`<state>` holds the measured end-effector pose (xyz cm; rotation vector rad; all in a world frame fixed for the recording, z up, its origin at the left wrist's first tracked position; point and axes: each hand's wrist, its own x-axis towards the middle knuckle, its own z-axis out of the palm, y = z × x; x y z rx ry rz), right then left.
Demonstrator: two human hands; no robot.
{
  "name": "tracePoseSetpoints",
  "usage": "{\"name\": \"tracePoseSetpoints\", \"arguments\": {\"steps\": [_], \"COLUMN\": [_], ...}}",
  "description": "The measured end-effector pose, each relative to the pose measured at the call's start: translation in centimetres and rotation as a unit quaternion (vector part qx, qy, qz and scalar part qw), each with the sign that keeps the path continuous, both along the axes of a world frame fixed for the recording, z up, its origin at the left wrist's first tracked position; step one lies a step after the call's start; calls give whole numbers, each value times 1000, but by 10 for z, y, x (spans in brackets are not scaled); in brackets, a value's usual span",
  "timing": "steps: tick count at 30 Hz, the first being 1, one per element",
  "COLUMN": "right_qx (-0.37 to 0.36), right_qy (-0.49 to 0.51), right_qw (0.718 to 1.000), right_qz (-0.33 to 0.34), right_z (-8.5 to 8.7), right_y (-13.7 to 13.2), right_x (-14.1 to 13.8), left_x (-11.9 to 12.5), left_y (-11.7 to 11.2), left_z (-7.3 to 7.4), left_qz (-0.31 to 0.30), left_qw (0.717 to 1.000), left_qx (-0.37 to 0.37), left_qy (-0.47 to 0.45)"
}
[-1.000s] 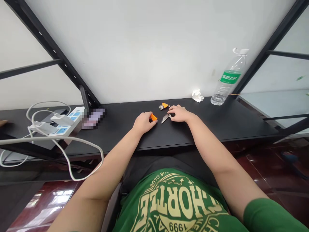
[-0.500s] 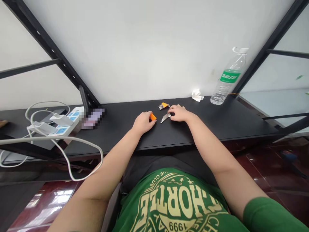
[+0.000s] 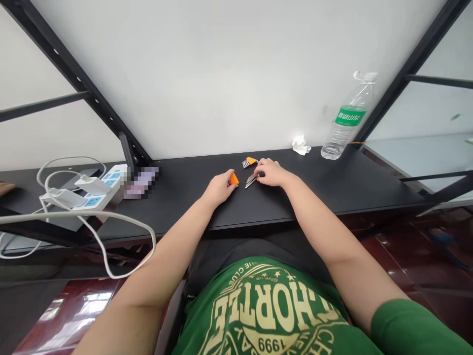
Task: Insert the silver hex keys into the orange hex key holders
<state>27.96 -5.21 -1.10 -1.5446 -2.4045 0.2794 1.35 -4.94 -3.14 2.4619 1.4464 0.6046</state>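
Note:
My left hand (image 3: 220, 188) is closed on a small orange plastic holder (image 3: 234, 178), pinched between thumb and fingers above the black tabletop. To its right, my right hand (image 3: 272, 172) is closed round one end of several thin silver hex keys (image 3: 252, 180). Their free ends fan out toward the left hand, and the fingers hide the rest. Just behind them lies a second orange holder (image 3: 252, 160) with a row of silver keys sticking out on its left. The fingertips of my right hand are close to it; I cannot tell whether they touch.
A water bottle (image 3: 347, 121) and crumpled white tissue (image 3: 301, 145) stand toward the back right of the black table (image 3: 185, 197). On the left are a pixelated flat item (image 3: 141, 182), a power strip (image 3: 107, 185) and a looping white cable (image 3: 121, 214). Black frame posts rise at both ends.
My right hand has moved slightly left, and the hex keys in it have drawn closer together. The left hand with its orange holder has barely moved.

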Motion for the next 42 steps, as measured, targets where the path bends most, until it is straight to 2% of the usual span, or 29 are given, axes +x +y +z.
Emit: {"name": "tracePoseSetpoints", "arguments": {"steps": [7,12,18,21,27,35,39,42], "right_qx": [-17,-26,-47,-5,67,65,0,-79], "right_qy": [-43,-49,87,134,190,212,283,359], "right_qw": [999,998,994,989,975,970,957,929], "right_qz": [1,10,37,61,90,95,68,46], "right_z": [7,5,1,2,3,3,0,0], "right_y": [-5,-6,-8,-8,-7,-8,-7,-6], "right_x": [-7,-11,-10,-9,-11,-14,-14,-13], "left_x": [-1,0,0,-1,-2,-2,-2,0], "left_y": [0,-1,-1,-1,1,1,0,-1], "left_z": [0,1,1,0,-3,-3,-2,-2], "left_qz": [5,13,29,30,35,39,42,43], "left_qw": [1000,1000,998,998,998,998,997,996], "left_qx": [-13,-15,-24,-20,-4,-6,2,8], "left_qy": [-19,-25,-50,-52,-49,-46,-62,-83]}}
